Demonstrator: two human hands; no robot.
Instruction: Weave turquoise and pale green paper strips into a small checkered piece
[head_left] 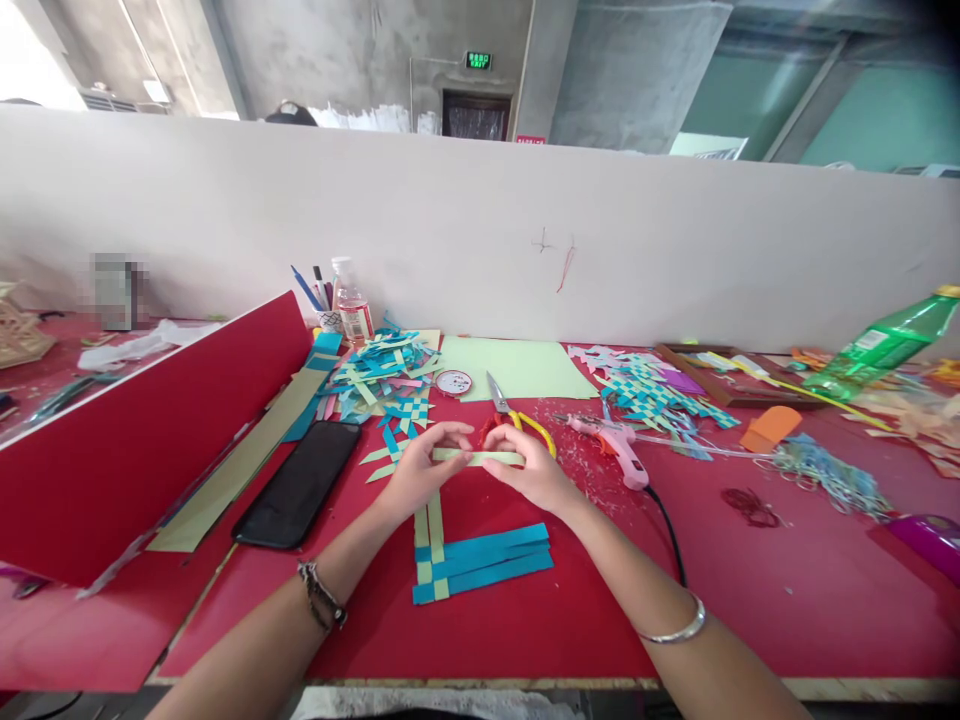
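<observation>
Between my left hand [431,460] and my right hand [531,468] a pale green paper strip [478,459] is stretched level, its ends pinched in the fingers of each. Just below on the red table lies a started weave of blue paper strips [495,555] pointing right and pale green strips [436,525] running up toward my left hand. Partly behind my right hand lie scissors [501,395] with yellow and red handles, blades pointing away. A small woven piece [391,455] of blue and green strips sits beside my left hand.
A black phone [298,485] lies left, beside a red upright board [165,440]. Behind are a pile of woven scraps [382,375], a pale green sheet [517,365] and a plastic bottle [351,300]. A pink glue gun [615,450] with its cord and a green bottle [885,345] are right.
</observation>
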